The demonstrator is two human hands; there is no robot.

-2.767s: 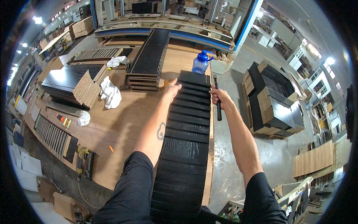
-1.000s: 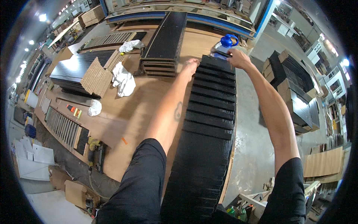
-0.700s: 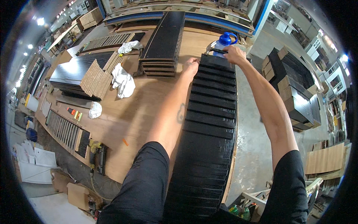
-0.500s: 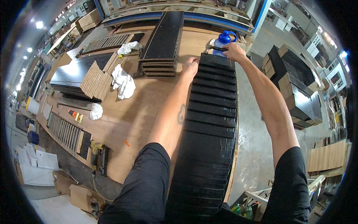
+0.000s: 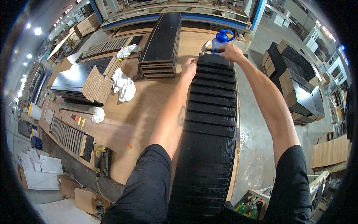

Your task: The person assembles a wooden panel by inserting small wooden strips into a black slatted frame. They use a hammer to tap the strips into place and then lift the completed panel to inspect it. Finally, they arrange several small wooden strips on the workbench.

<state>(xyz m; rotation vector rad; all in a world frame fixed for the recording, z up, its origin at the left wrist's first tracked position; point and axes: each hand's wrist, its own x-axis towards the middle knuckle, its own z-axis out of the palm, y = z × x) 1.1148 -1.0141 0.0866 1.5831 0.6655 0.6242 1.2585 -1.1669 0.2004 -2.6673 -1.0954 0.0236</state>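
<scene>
Black sleeves flank the near stretch of a long black panel, laid lengthwise before a worker on a plywood-topped table. The panel's surface is smoother close to the body and ribbed with raised cross slats toward its far end. On the worker's left, a yellow-and-black power tool stands near an orange scrap; past them are a grey slatted piece and a small orange-and-yellow item, any print on it too small to read from here.

Both hands are at the panel's far end. The left hand — fingers curled well in — is at the left edge near the corner; whether it pinches anything I cannot tell. The right hand is closed around the dark handle of a hammer, held roughly level over the far end, its metal head toward the left hand.

Just beyond the hammer stands a blue-lidded bottle, partly hidden by it and the right hand. Farther left, white cloths lie between two stacks of dark boards; to the right, more black-topped pieces are piled on the floor. A blue-edged frame spans the background.
</scene>
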